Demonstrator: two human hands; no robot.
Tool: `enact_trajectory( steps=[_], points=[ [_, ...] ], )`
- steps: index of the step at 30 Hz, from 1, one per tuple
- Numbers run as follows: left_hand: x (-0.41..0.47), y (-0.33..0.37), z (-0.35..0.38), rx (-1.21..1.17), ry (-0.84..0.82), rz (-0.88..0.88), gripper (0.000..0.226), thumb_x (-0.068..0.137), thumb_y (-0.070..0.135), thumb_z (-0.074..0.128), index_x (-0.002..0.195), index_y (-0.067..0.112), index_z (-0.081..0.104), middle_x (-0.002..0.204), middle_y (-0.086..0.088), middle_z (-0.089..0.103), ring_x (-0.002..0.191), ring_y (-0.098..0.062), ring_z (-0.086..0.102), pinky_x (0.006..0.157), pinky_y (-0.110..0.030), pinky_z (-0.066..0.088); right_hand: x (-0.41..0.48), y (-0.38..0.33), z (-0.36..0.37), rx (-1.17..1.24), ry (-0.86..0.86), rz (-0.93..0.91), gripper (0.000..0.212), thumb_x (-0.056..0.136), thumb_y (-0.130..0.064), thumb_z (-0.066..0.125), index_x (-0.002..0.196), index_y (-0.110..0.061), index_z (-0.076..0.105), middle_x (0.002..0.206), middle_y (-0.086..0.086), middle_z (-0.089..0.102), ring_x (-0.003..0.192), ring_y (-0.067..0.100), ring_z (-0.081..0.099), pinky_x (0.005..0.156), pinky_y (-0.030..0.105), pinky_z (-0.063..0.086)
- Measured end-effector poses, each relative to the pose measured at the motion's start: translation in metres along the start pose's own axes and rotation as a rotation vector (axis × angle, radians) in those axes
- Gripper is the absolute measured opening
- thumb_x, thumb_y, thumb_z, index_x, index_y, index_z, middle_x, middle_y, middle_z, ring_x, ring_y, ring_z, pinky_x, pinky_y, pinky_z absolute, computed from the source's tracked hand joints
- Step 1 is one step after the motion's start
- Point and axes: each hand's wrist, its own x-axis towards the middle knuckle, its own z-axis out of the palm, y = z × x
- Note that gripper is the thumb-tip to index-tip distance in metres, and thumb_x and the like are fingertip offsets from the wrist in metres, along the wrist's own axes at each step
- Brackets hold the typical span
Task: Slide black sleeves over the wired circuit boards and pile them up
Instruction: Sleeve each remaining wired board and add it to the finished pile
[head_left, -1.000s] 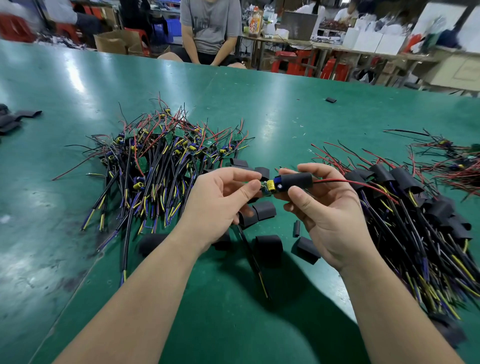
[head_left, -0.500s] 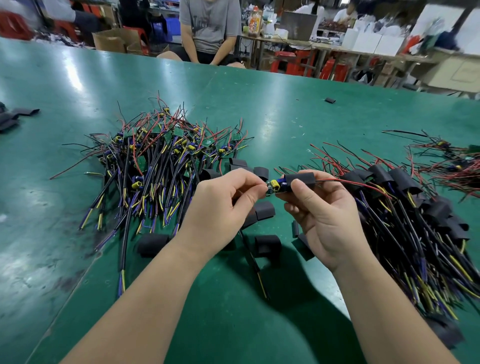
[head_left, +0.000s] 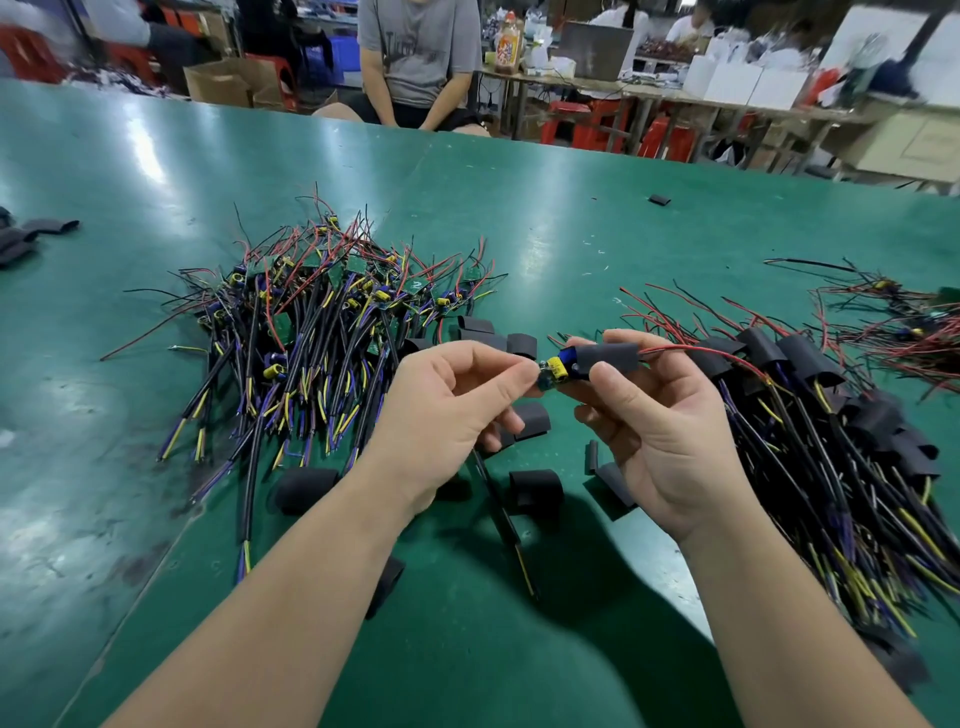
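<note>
Sleeving is proceeding on circuit board (head_left: 551, 371).
Now left hand (head_left: 457, 395) is pinching it, right hand (head_left: 660, 415) is gripping black sleeve (head_left: 608, 358); further push probably needed.

Matte black sleeve (head_left: 608, 358) at right hand (head_left: 660, 431) fingertips. Between it and left hand (head_left: 452, 410), circuit board (head_left: 556, 368): yellow-and-blue capacitor showing. Thin red wire (head_left: 696, 353) over right hand.
Left of left hand, unsleeved pile (head_left: 311, 332): black, yellow, purple-blue and red wires, green boards.
Right of right hand, sleeved pile (head_left: 831, 415): black sleeves, yellow and purple wire ends, red strands.
Under hands, loose sleeves (head_left: 535, 488): black.
Glossy green table (head_left: 467, 208), pale glare streaks.
Beyond hands: grey T-shirt (head_left: 421, 47), red stools (head_left: 597, 122), white boxes (head_left: 743, 83).
</note>
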Motion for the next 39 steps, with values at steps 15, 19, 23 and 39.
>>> enact_trajectory(
  steps=[15, 19, 23, 39],
  points=[
    [-0.001, 0.006, 0.0, -0.149, -0.134, -0.204, 0.015, 0.068, 0.019, 0.069, 0.079, 0.011, 0.075, 0.064, -0.003, 0.068, 0.04, -0.006, 0.032, 0.038, -0.012, 0.023, -0.001, -0.001, -0.001, -0.185, 0.034, -0.039, 0.037, 0.078, -0.033, 0.059, 0.109, -0.014, 0.067, 0.084, -0.003, 0.075, 0.067, 0.014, 0.07, 0.063, 0.02, 0.053],
    [-0.002, 0.007, 0.0, -0.082, -0.092, -0.144, 0.012, 0.072, 0.016, 0.071, 0.082, 0.011, 0.075, 0.061, -0.002, 0.065, 0.043, -0.008, 0.031, 0.041, -0.016, 0.022, -0.001, 0.001, 0.0, -0.107, 0.033, 0.0, 0.031, 0.075, -0.029, 0.063, 0.102, -0.014, 0.071, 0.078, 0.004, 0.074, 0.065, 0.015, 0.068, 0.058, 0.02, 0.052],
    [-0.002, 0.007, 0.0, -0.021, -0.063, -0.082, 0.008, 0.08, 0.007, 0.07, 0.085, 0.009, 0.075, 0.059, 0.001, 0.064, 0.043, -0.007, 0.035, 0.042, -0.014, 0.029, -0.002, 0.005, 0.003, -0.024, 0.013, 0.047, 0.026, 0.076, -0.024, 0.062, 0.097, -0.011, 0.07, 0.073, 0.002, 0.072, 0.06, 0.011, 0.067, 0.057, 0.019, 0.052],
    [0.002, 0.005, -0.001, -0.085, 0.028, -0.204, 0.025, 0.061, 0.02, 0.074, 0.081, 0.008, 0.068, 0.057, 0.004, 0.065, 0.04, -0.004, 0.048, 0.036, -0.013, 0.032, -0.008, 0.012, 0.01, 0.179, -0.136, 0.144, 0.031, 0.073, -0.005, 0.061, 0.098, -0.017, 0.075, 0.097, 0.008, 0.073, 0.069, 0.013, 0.067, 0.065, 0.017, 0.053]
  ],
)
